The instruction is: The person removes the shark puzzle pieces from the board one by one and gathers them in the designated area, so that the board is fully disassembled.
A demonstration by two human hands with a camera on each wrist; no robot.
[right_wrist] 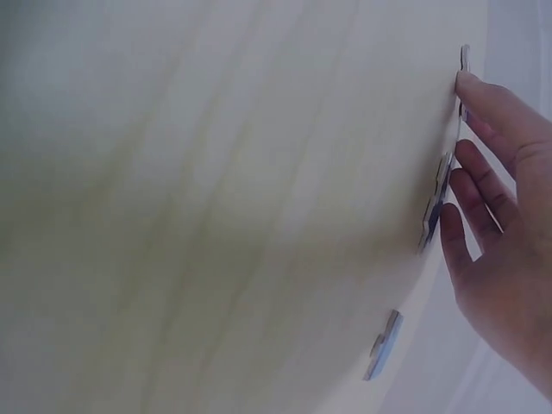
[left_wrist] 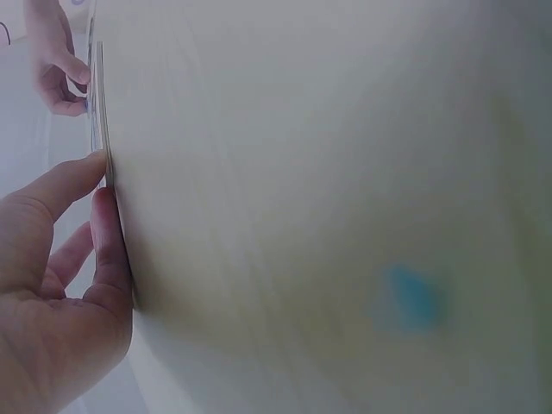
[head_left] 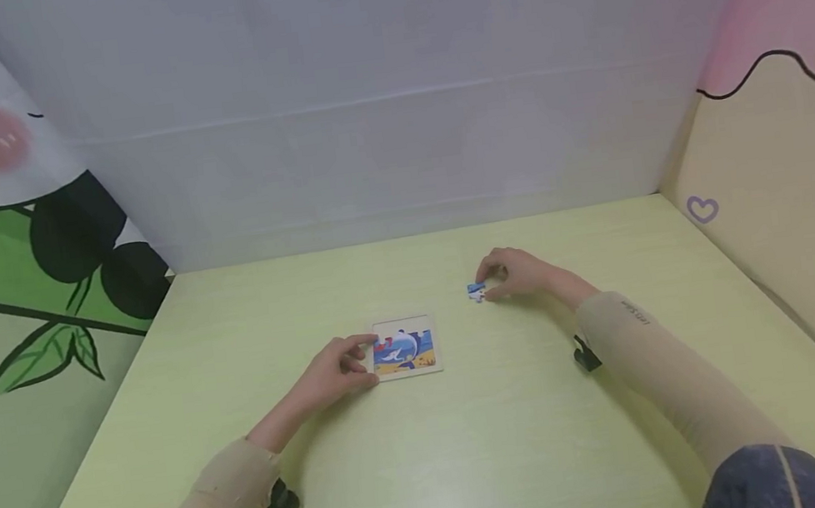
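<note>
Near the picture's centre, the left hand (head_left: pixel 338 369) grips the left side of a square, pale wooden frame (head_left: pixel 437 355) holding a blue dolphin jigsaw (head_left: pixel 405 353); farther right, the right hand (head_left: pixel 519 272) pinches a small blue-and-white jigsaw piece (head_left: pixel 474 290). Its slight edge hold could slip; uneven left-hand pressure could skew the frame, unseating pieces.

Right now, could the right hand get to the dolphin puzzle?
Probably yes. The right hand, pinching a small piece, is close to the dolphin puzzle with nothing seen blocking the way; the left hand holds the opposite edge.
</note>
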